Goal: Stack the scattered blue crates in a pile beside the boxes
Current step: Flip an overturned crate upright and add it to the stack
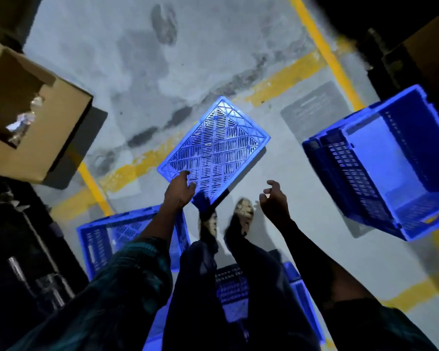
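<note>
An upturned blue crate [214,145] lies bottom-up on the grey floor straight ahead, its slotted base facing me. My left hand [179,190] rests on its near left edge, fingers curled over the rim. My right hand [274,198] hovers to the right of that crate, fingers apart and bent, holding nothing. A second blue crate [385,160] lies tipped on its side at the right, its opening towards me. A third blue crate [99,239] sits upright at lower left behind my left forearm. Another blue crate [233,290] shows between and under my legs.
An open cardboard box [28,117] stands at the left with shiny items inside. Dark shelving or gear [23,249] fills the lower left. Yellow floor lines [284,79] cross the concrete. A second cardboard box [426,41] is at the upper right. My feet [243,214] stand just behind the upturned crate.
</note>
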`<action>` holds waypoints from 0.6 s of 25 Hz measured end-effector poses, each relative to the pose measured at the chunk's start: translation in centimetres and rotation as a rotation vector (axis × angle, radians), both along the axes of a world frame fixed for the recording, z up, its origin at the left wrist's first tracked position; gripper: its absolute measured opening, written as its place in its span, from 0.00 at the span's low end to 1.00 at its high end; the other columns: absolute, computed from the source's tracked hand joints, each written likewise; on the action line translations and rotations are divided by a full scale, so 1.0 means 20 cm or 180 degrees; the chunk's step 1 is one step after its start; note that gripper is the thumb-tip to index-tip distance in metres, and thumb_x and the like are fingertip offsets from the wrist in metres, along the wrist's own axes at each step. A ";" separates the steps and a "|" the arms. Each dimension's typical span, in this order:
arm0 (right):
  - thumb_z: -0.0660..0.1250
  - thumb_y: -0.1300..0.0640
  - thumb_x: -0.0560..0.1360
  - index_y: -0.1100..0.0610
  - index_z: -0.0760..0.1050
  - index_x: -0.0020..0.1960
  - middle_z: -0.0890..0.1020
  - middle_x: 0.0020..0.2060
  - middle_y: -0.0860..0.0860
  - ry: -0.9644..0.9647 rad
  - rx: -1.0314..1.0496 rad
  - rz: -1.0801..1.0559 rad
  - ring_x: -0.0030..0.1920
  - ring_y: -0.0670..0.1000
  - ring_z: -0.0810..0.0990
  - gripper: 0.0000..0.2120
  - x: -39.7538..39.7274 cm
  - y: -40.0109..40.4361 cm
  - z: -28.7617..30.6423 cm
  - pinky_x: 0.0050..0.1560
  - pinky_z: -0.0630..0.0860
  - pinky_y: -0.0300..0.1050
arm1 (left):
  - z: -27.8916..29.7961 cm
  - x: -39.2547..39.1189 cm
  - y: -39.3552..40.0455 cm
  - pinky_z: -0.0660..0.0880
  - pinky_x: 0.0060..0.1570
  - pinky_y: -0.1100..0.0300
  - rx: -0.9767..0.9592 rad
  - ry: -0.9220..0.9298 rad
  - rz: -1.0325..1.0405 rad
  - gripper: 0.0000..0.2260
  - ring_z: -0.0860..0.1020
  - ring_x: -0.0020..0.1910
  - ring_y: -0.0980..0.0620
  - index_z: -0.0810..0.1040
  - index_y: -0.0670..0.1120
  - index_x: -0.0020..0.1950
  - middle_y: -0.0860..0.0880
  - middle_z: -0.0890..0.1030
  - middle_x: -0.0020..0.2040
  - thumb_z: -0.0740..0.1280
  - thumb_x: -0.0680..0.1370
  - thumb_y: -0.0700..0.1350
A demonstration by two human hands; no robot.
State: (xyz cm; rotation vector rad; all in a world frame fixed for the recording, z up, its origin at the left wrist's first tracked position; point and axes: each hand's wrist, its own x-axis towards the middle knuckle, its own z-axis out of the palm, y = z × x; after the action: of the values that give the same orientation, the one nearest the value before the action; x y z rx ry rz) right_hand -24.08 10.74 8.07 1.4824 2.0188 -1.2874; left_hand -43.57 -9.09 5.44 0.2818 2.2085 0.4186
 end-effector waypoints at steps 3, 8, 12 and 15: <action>0.62 0.63 0.78 0.62 0.64 0.72 0.79 0.60 0.61 -0.0079 -0.0089 0.0178 0.60 0.61 0.78 0.23 -0.10 -0.07 -0.26 0.62 0.73 0.50 | -0.30 -0.07 -0.09 0.68 0.69 0.50 -0.0003 0.0043 0.0225 0.24 0.72 0.73 0.38 0.66 0.36 0.76 0.35 0.73 0.73 0.65 0.82 0.42; 0.63 0.64 0.79 0.63 0.66 0.70 0.80 0.57 0.67 -0.0275 -0.0585 -0.0696 0.54 0.63 0.80 0.20 -0.25 -0.35 -0.80 0.57 0.73 0.50 | -0.84 -0.30 -0.20 0.66 0.72 0.47 0.0073 0.0248 0.0390 0.28 0.68 0.76 0.39 0.63 0.36 0.78 0.37 0.68 0.76 0.66 0.81 0.44; 0.65 0.61 0.79 0.64 0.75 0.50 0.80 0.55 0.70 -0.0461 -0.0808 -0.1002 0.55 0.64 0.80 0.06 -0.42 -0.60 -1.19 0.51 0.74 0.54 | -1.23 -0.49 -0.32 0.67 0.72 0.42 -0.0259 0.0370 0.0393 0.33 0.65 0.77 0.38 0.60 0.38 0.80 0.37 0.66 0.77 0.69 0.79 0.48; 0.66 0.62 0.78 0.62 0.71 0.50 0.79 0.58 0.69 -0.0205 -0.0865 -0.1567 0.56 0.62 0.81 0.05 -0.53 -0.71 -1.39 0.46 0.76 0.42 | -1.43 -0.55 -0.42 0.69 0.68 0.37 -0.0585 0.0439 0.0170 0.37 0.65 0.76 0.37 0.58 0.39 0.79 0.38 0.65 0.76 0.71 0.77 0.50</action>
State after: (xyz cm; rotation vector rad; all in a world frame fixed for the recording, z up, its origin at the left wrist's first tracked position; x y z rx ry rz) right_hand -34.63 -3.41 -19.75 1.9181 1.4100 -1.5929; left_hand -54.58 -17.49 -23.17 0.1565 2.3754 0.2280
